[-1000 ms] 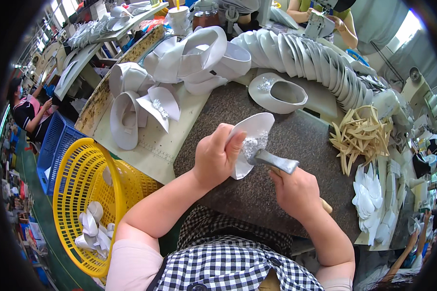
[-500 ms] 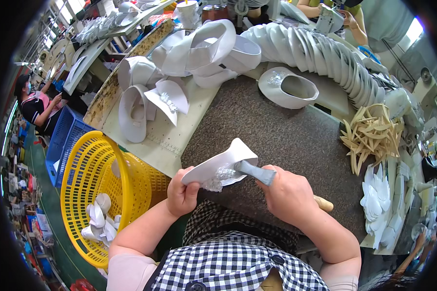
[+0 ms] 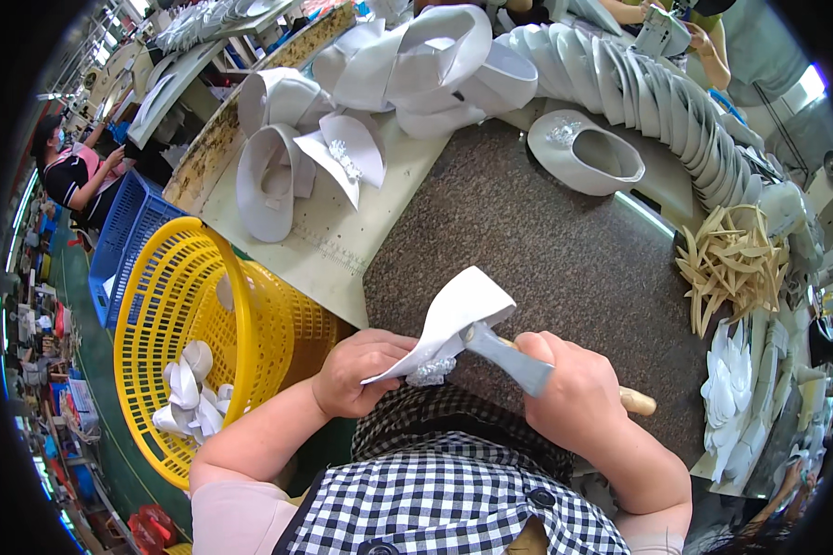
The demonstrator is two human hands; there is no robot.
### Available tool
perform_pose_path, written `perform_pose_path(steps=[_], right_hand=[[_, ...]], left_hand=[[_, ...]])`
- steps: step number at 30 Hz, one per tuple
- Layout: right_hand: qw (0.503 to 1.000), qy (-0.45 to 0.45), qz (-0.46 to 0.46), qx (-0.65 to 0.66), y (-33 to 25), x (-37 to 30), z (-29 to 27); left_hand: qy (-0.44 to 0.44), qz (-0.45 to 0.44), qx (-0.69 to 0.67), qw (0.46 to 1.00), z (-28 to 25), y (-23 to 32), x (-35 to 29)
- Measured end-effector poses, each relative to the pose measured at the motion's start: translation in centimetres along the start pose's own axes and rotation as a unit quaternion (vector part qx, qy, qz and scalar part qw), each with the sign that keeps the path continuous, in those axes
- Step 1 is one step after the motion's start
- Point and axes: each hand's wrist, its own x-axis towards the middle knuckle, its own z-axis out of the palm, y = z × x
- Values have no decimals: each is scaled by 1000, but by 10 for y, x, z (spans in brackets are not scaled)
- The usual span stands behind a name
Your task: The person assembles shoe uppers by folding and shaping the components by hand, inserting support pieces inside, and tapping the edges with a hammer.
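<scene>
A crowded workshop with a person at the far left. The speckled mat (image 3: 546, 240) covers the bench beside a yellow basket (image 3: 185, 314). Over the mat's near edge, the left hand (image 3: 356, 370) grips a white upper (image 3: 453, 319); the right hand (image 3: 574, 388) clasps a hammer (image 3: 518, 363) touching it.

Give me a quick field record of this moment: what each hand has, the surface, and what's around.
left hand: holds white shoe upper
right hand: grips hammer, its head against the upper
surface: dark speckled mat
left side: yellow basket with white pieces inside
far side: finished white shoe, row of white uppers
right side: pile of tan strips
</scene>
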Motion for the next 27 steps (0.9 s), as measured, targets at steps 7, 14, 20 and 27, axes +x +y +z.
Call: perform_pose_path(steps=[7,14,20,27], right_hand=[[999,1,-6,46,2,-2,3],[996,-48,-9,80,13,-2,12],[994,-6,6,105,14,0,31],[995,-11,28,97,33,-18,34]], left_hand=[[-49,0,29,998,3,-18,-5],[-25,-11,47,999,-1,-61,-43],[-9,275,-7,961,-7,-194,-88],[59,513,9,856,25,-219,-38]])
